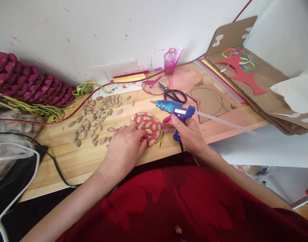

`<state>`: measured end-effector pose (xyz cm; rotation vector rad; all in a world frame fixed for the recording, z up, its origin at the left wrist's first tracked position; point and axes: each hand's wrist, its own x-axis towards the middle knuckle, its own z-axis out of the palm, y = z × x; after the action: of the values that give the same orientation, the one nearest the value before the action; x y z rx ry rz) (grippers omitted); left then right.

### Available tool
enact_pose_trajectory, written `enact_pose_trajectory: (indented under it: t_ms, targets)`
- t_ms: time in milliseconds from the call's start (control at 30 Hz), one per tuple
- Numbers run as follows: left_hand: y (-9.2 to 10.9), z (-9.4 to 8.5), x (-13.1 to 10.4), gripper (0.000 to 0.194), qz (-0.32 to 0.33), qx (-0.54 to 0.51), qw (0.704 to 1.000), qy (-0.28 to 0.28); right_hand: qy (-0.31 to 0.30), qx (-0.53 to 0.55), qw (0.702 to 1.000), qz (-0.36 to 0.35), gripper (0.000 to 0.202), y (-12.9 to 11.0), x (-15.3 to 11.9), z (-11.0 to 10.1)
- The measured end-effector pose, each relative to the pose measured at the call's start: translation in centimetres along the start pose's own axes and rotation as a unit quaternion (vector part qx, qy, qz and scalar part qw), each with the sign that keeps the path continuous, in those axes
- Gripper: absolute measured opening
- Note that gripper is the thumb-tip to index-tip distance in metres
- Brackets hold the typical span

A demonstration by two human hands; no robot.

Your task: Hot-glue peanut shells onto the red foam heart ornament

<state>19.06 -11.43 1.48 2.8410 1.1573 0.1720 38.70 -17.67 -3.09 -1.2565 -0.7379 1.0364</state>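
A round red piece (154,126) covered with peanuts in their shells lies near the table's front edge, with green and yellow cords at its lower right. My left hand (127,144) is closed at its left side, fingertips bent down against it. What those fingers pinch is hidden. In my right hand (190,131) is a blue glue gun (169,107), its nozzle pointing left above the piece and a long clear glue stick (229,123) out of its back. Loose peanuts (98,116) are spread to the left.
Behind the glue gun lie black-handled scissors (177,95) and a pink-stained heart cutout (154,85). A cup of pink paint (170,62) stands by the wall. Cardboard (209,101) is on the right, purple stacked decorations (25,80) at left. A red cable (80,106) crosses the table.
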Motion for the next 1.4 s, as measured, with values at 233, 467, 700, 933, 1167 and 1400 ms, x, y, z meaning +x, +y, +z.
enact_pose_trajectory:
  t_ms: [233, 467, 700, 933, 1167, 1400]
  targets:
    - [0.4, 0.0, 0.0, 0.015, -0.009, 0.021, 1.0, -0.01, 0.0, -0.003, 1.0, -0.002, 0.041, 0.0, -0.1, 0.0]
    - [0.8, 0.1, -0.1, 0.017, -0.009, 0.041, 0.999, -0.004, 0.001, -0.004, 1.0, -0.014, 0.037, 0.2, -0.1, 0.0]
    - [1.1, -0.1, 0.1, 0.019, -0.019, 0.038, 0.999, -0.014, 0.004, -0.002, 1.0, -0.01, 0.039, 0.1, -0.1, 0.1]
    - [1.6, -0.1, 0.2, 0.022, -0.028, 0.026, 0.999, -0.03, 0.004, 0.007, 1.0, -0.013, 0.039, -0.2, -0.2, 0.3]
    - [-0.4, -0.4, 0.4, 0.013, -0.11, -0.18, 0.977, -0.02, 0.033, 0.022, 0.999, -0.025, 0.04, 0.1, -0.1, 0.3]
    - [-4.4, -0.9, -0.8, 0.033, -0.227, -0.711, 0.662, -0.069, -0.061, 0.008, 0.998, -0.005, 0.033, -1.7, -2.7, -0.5]
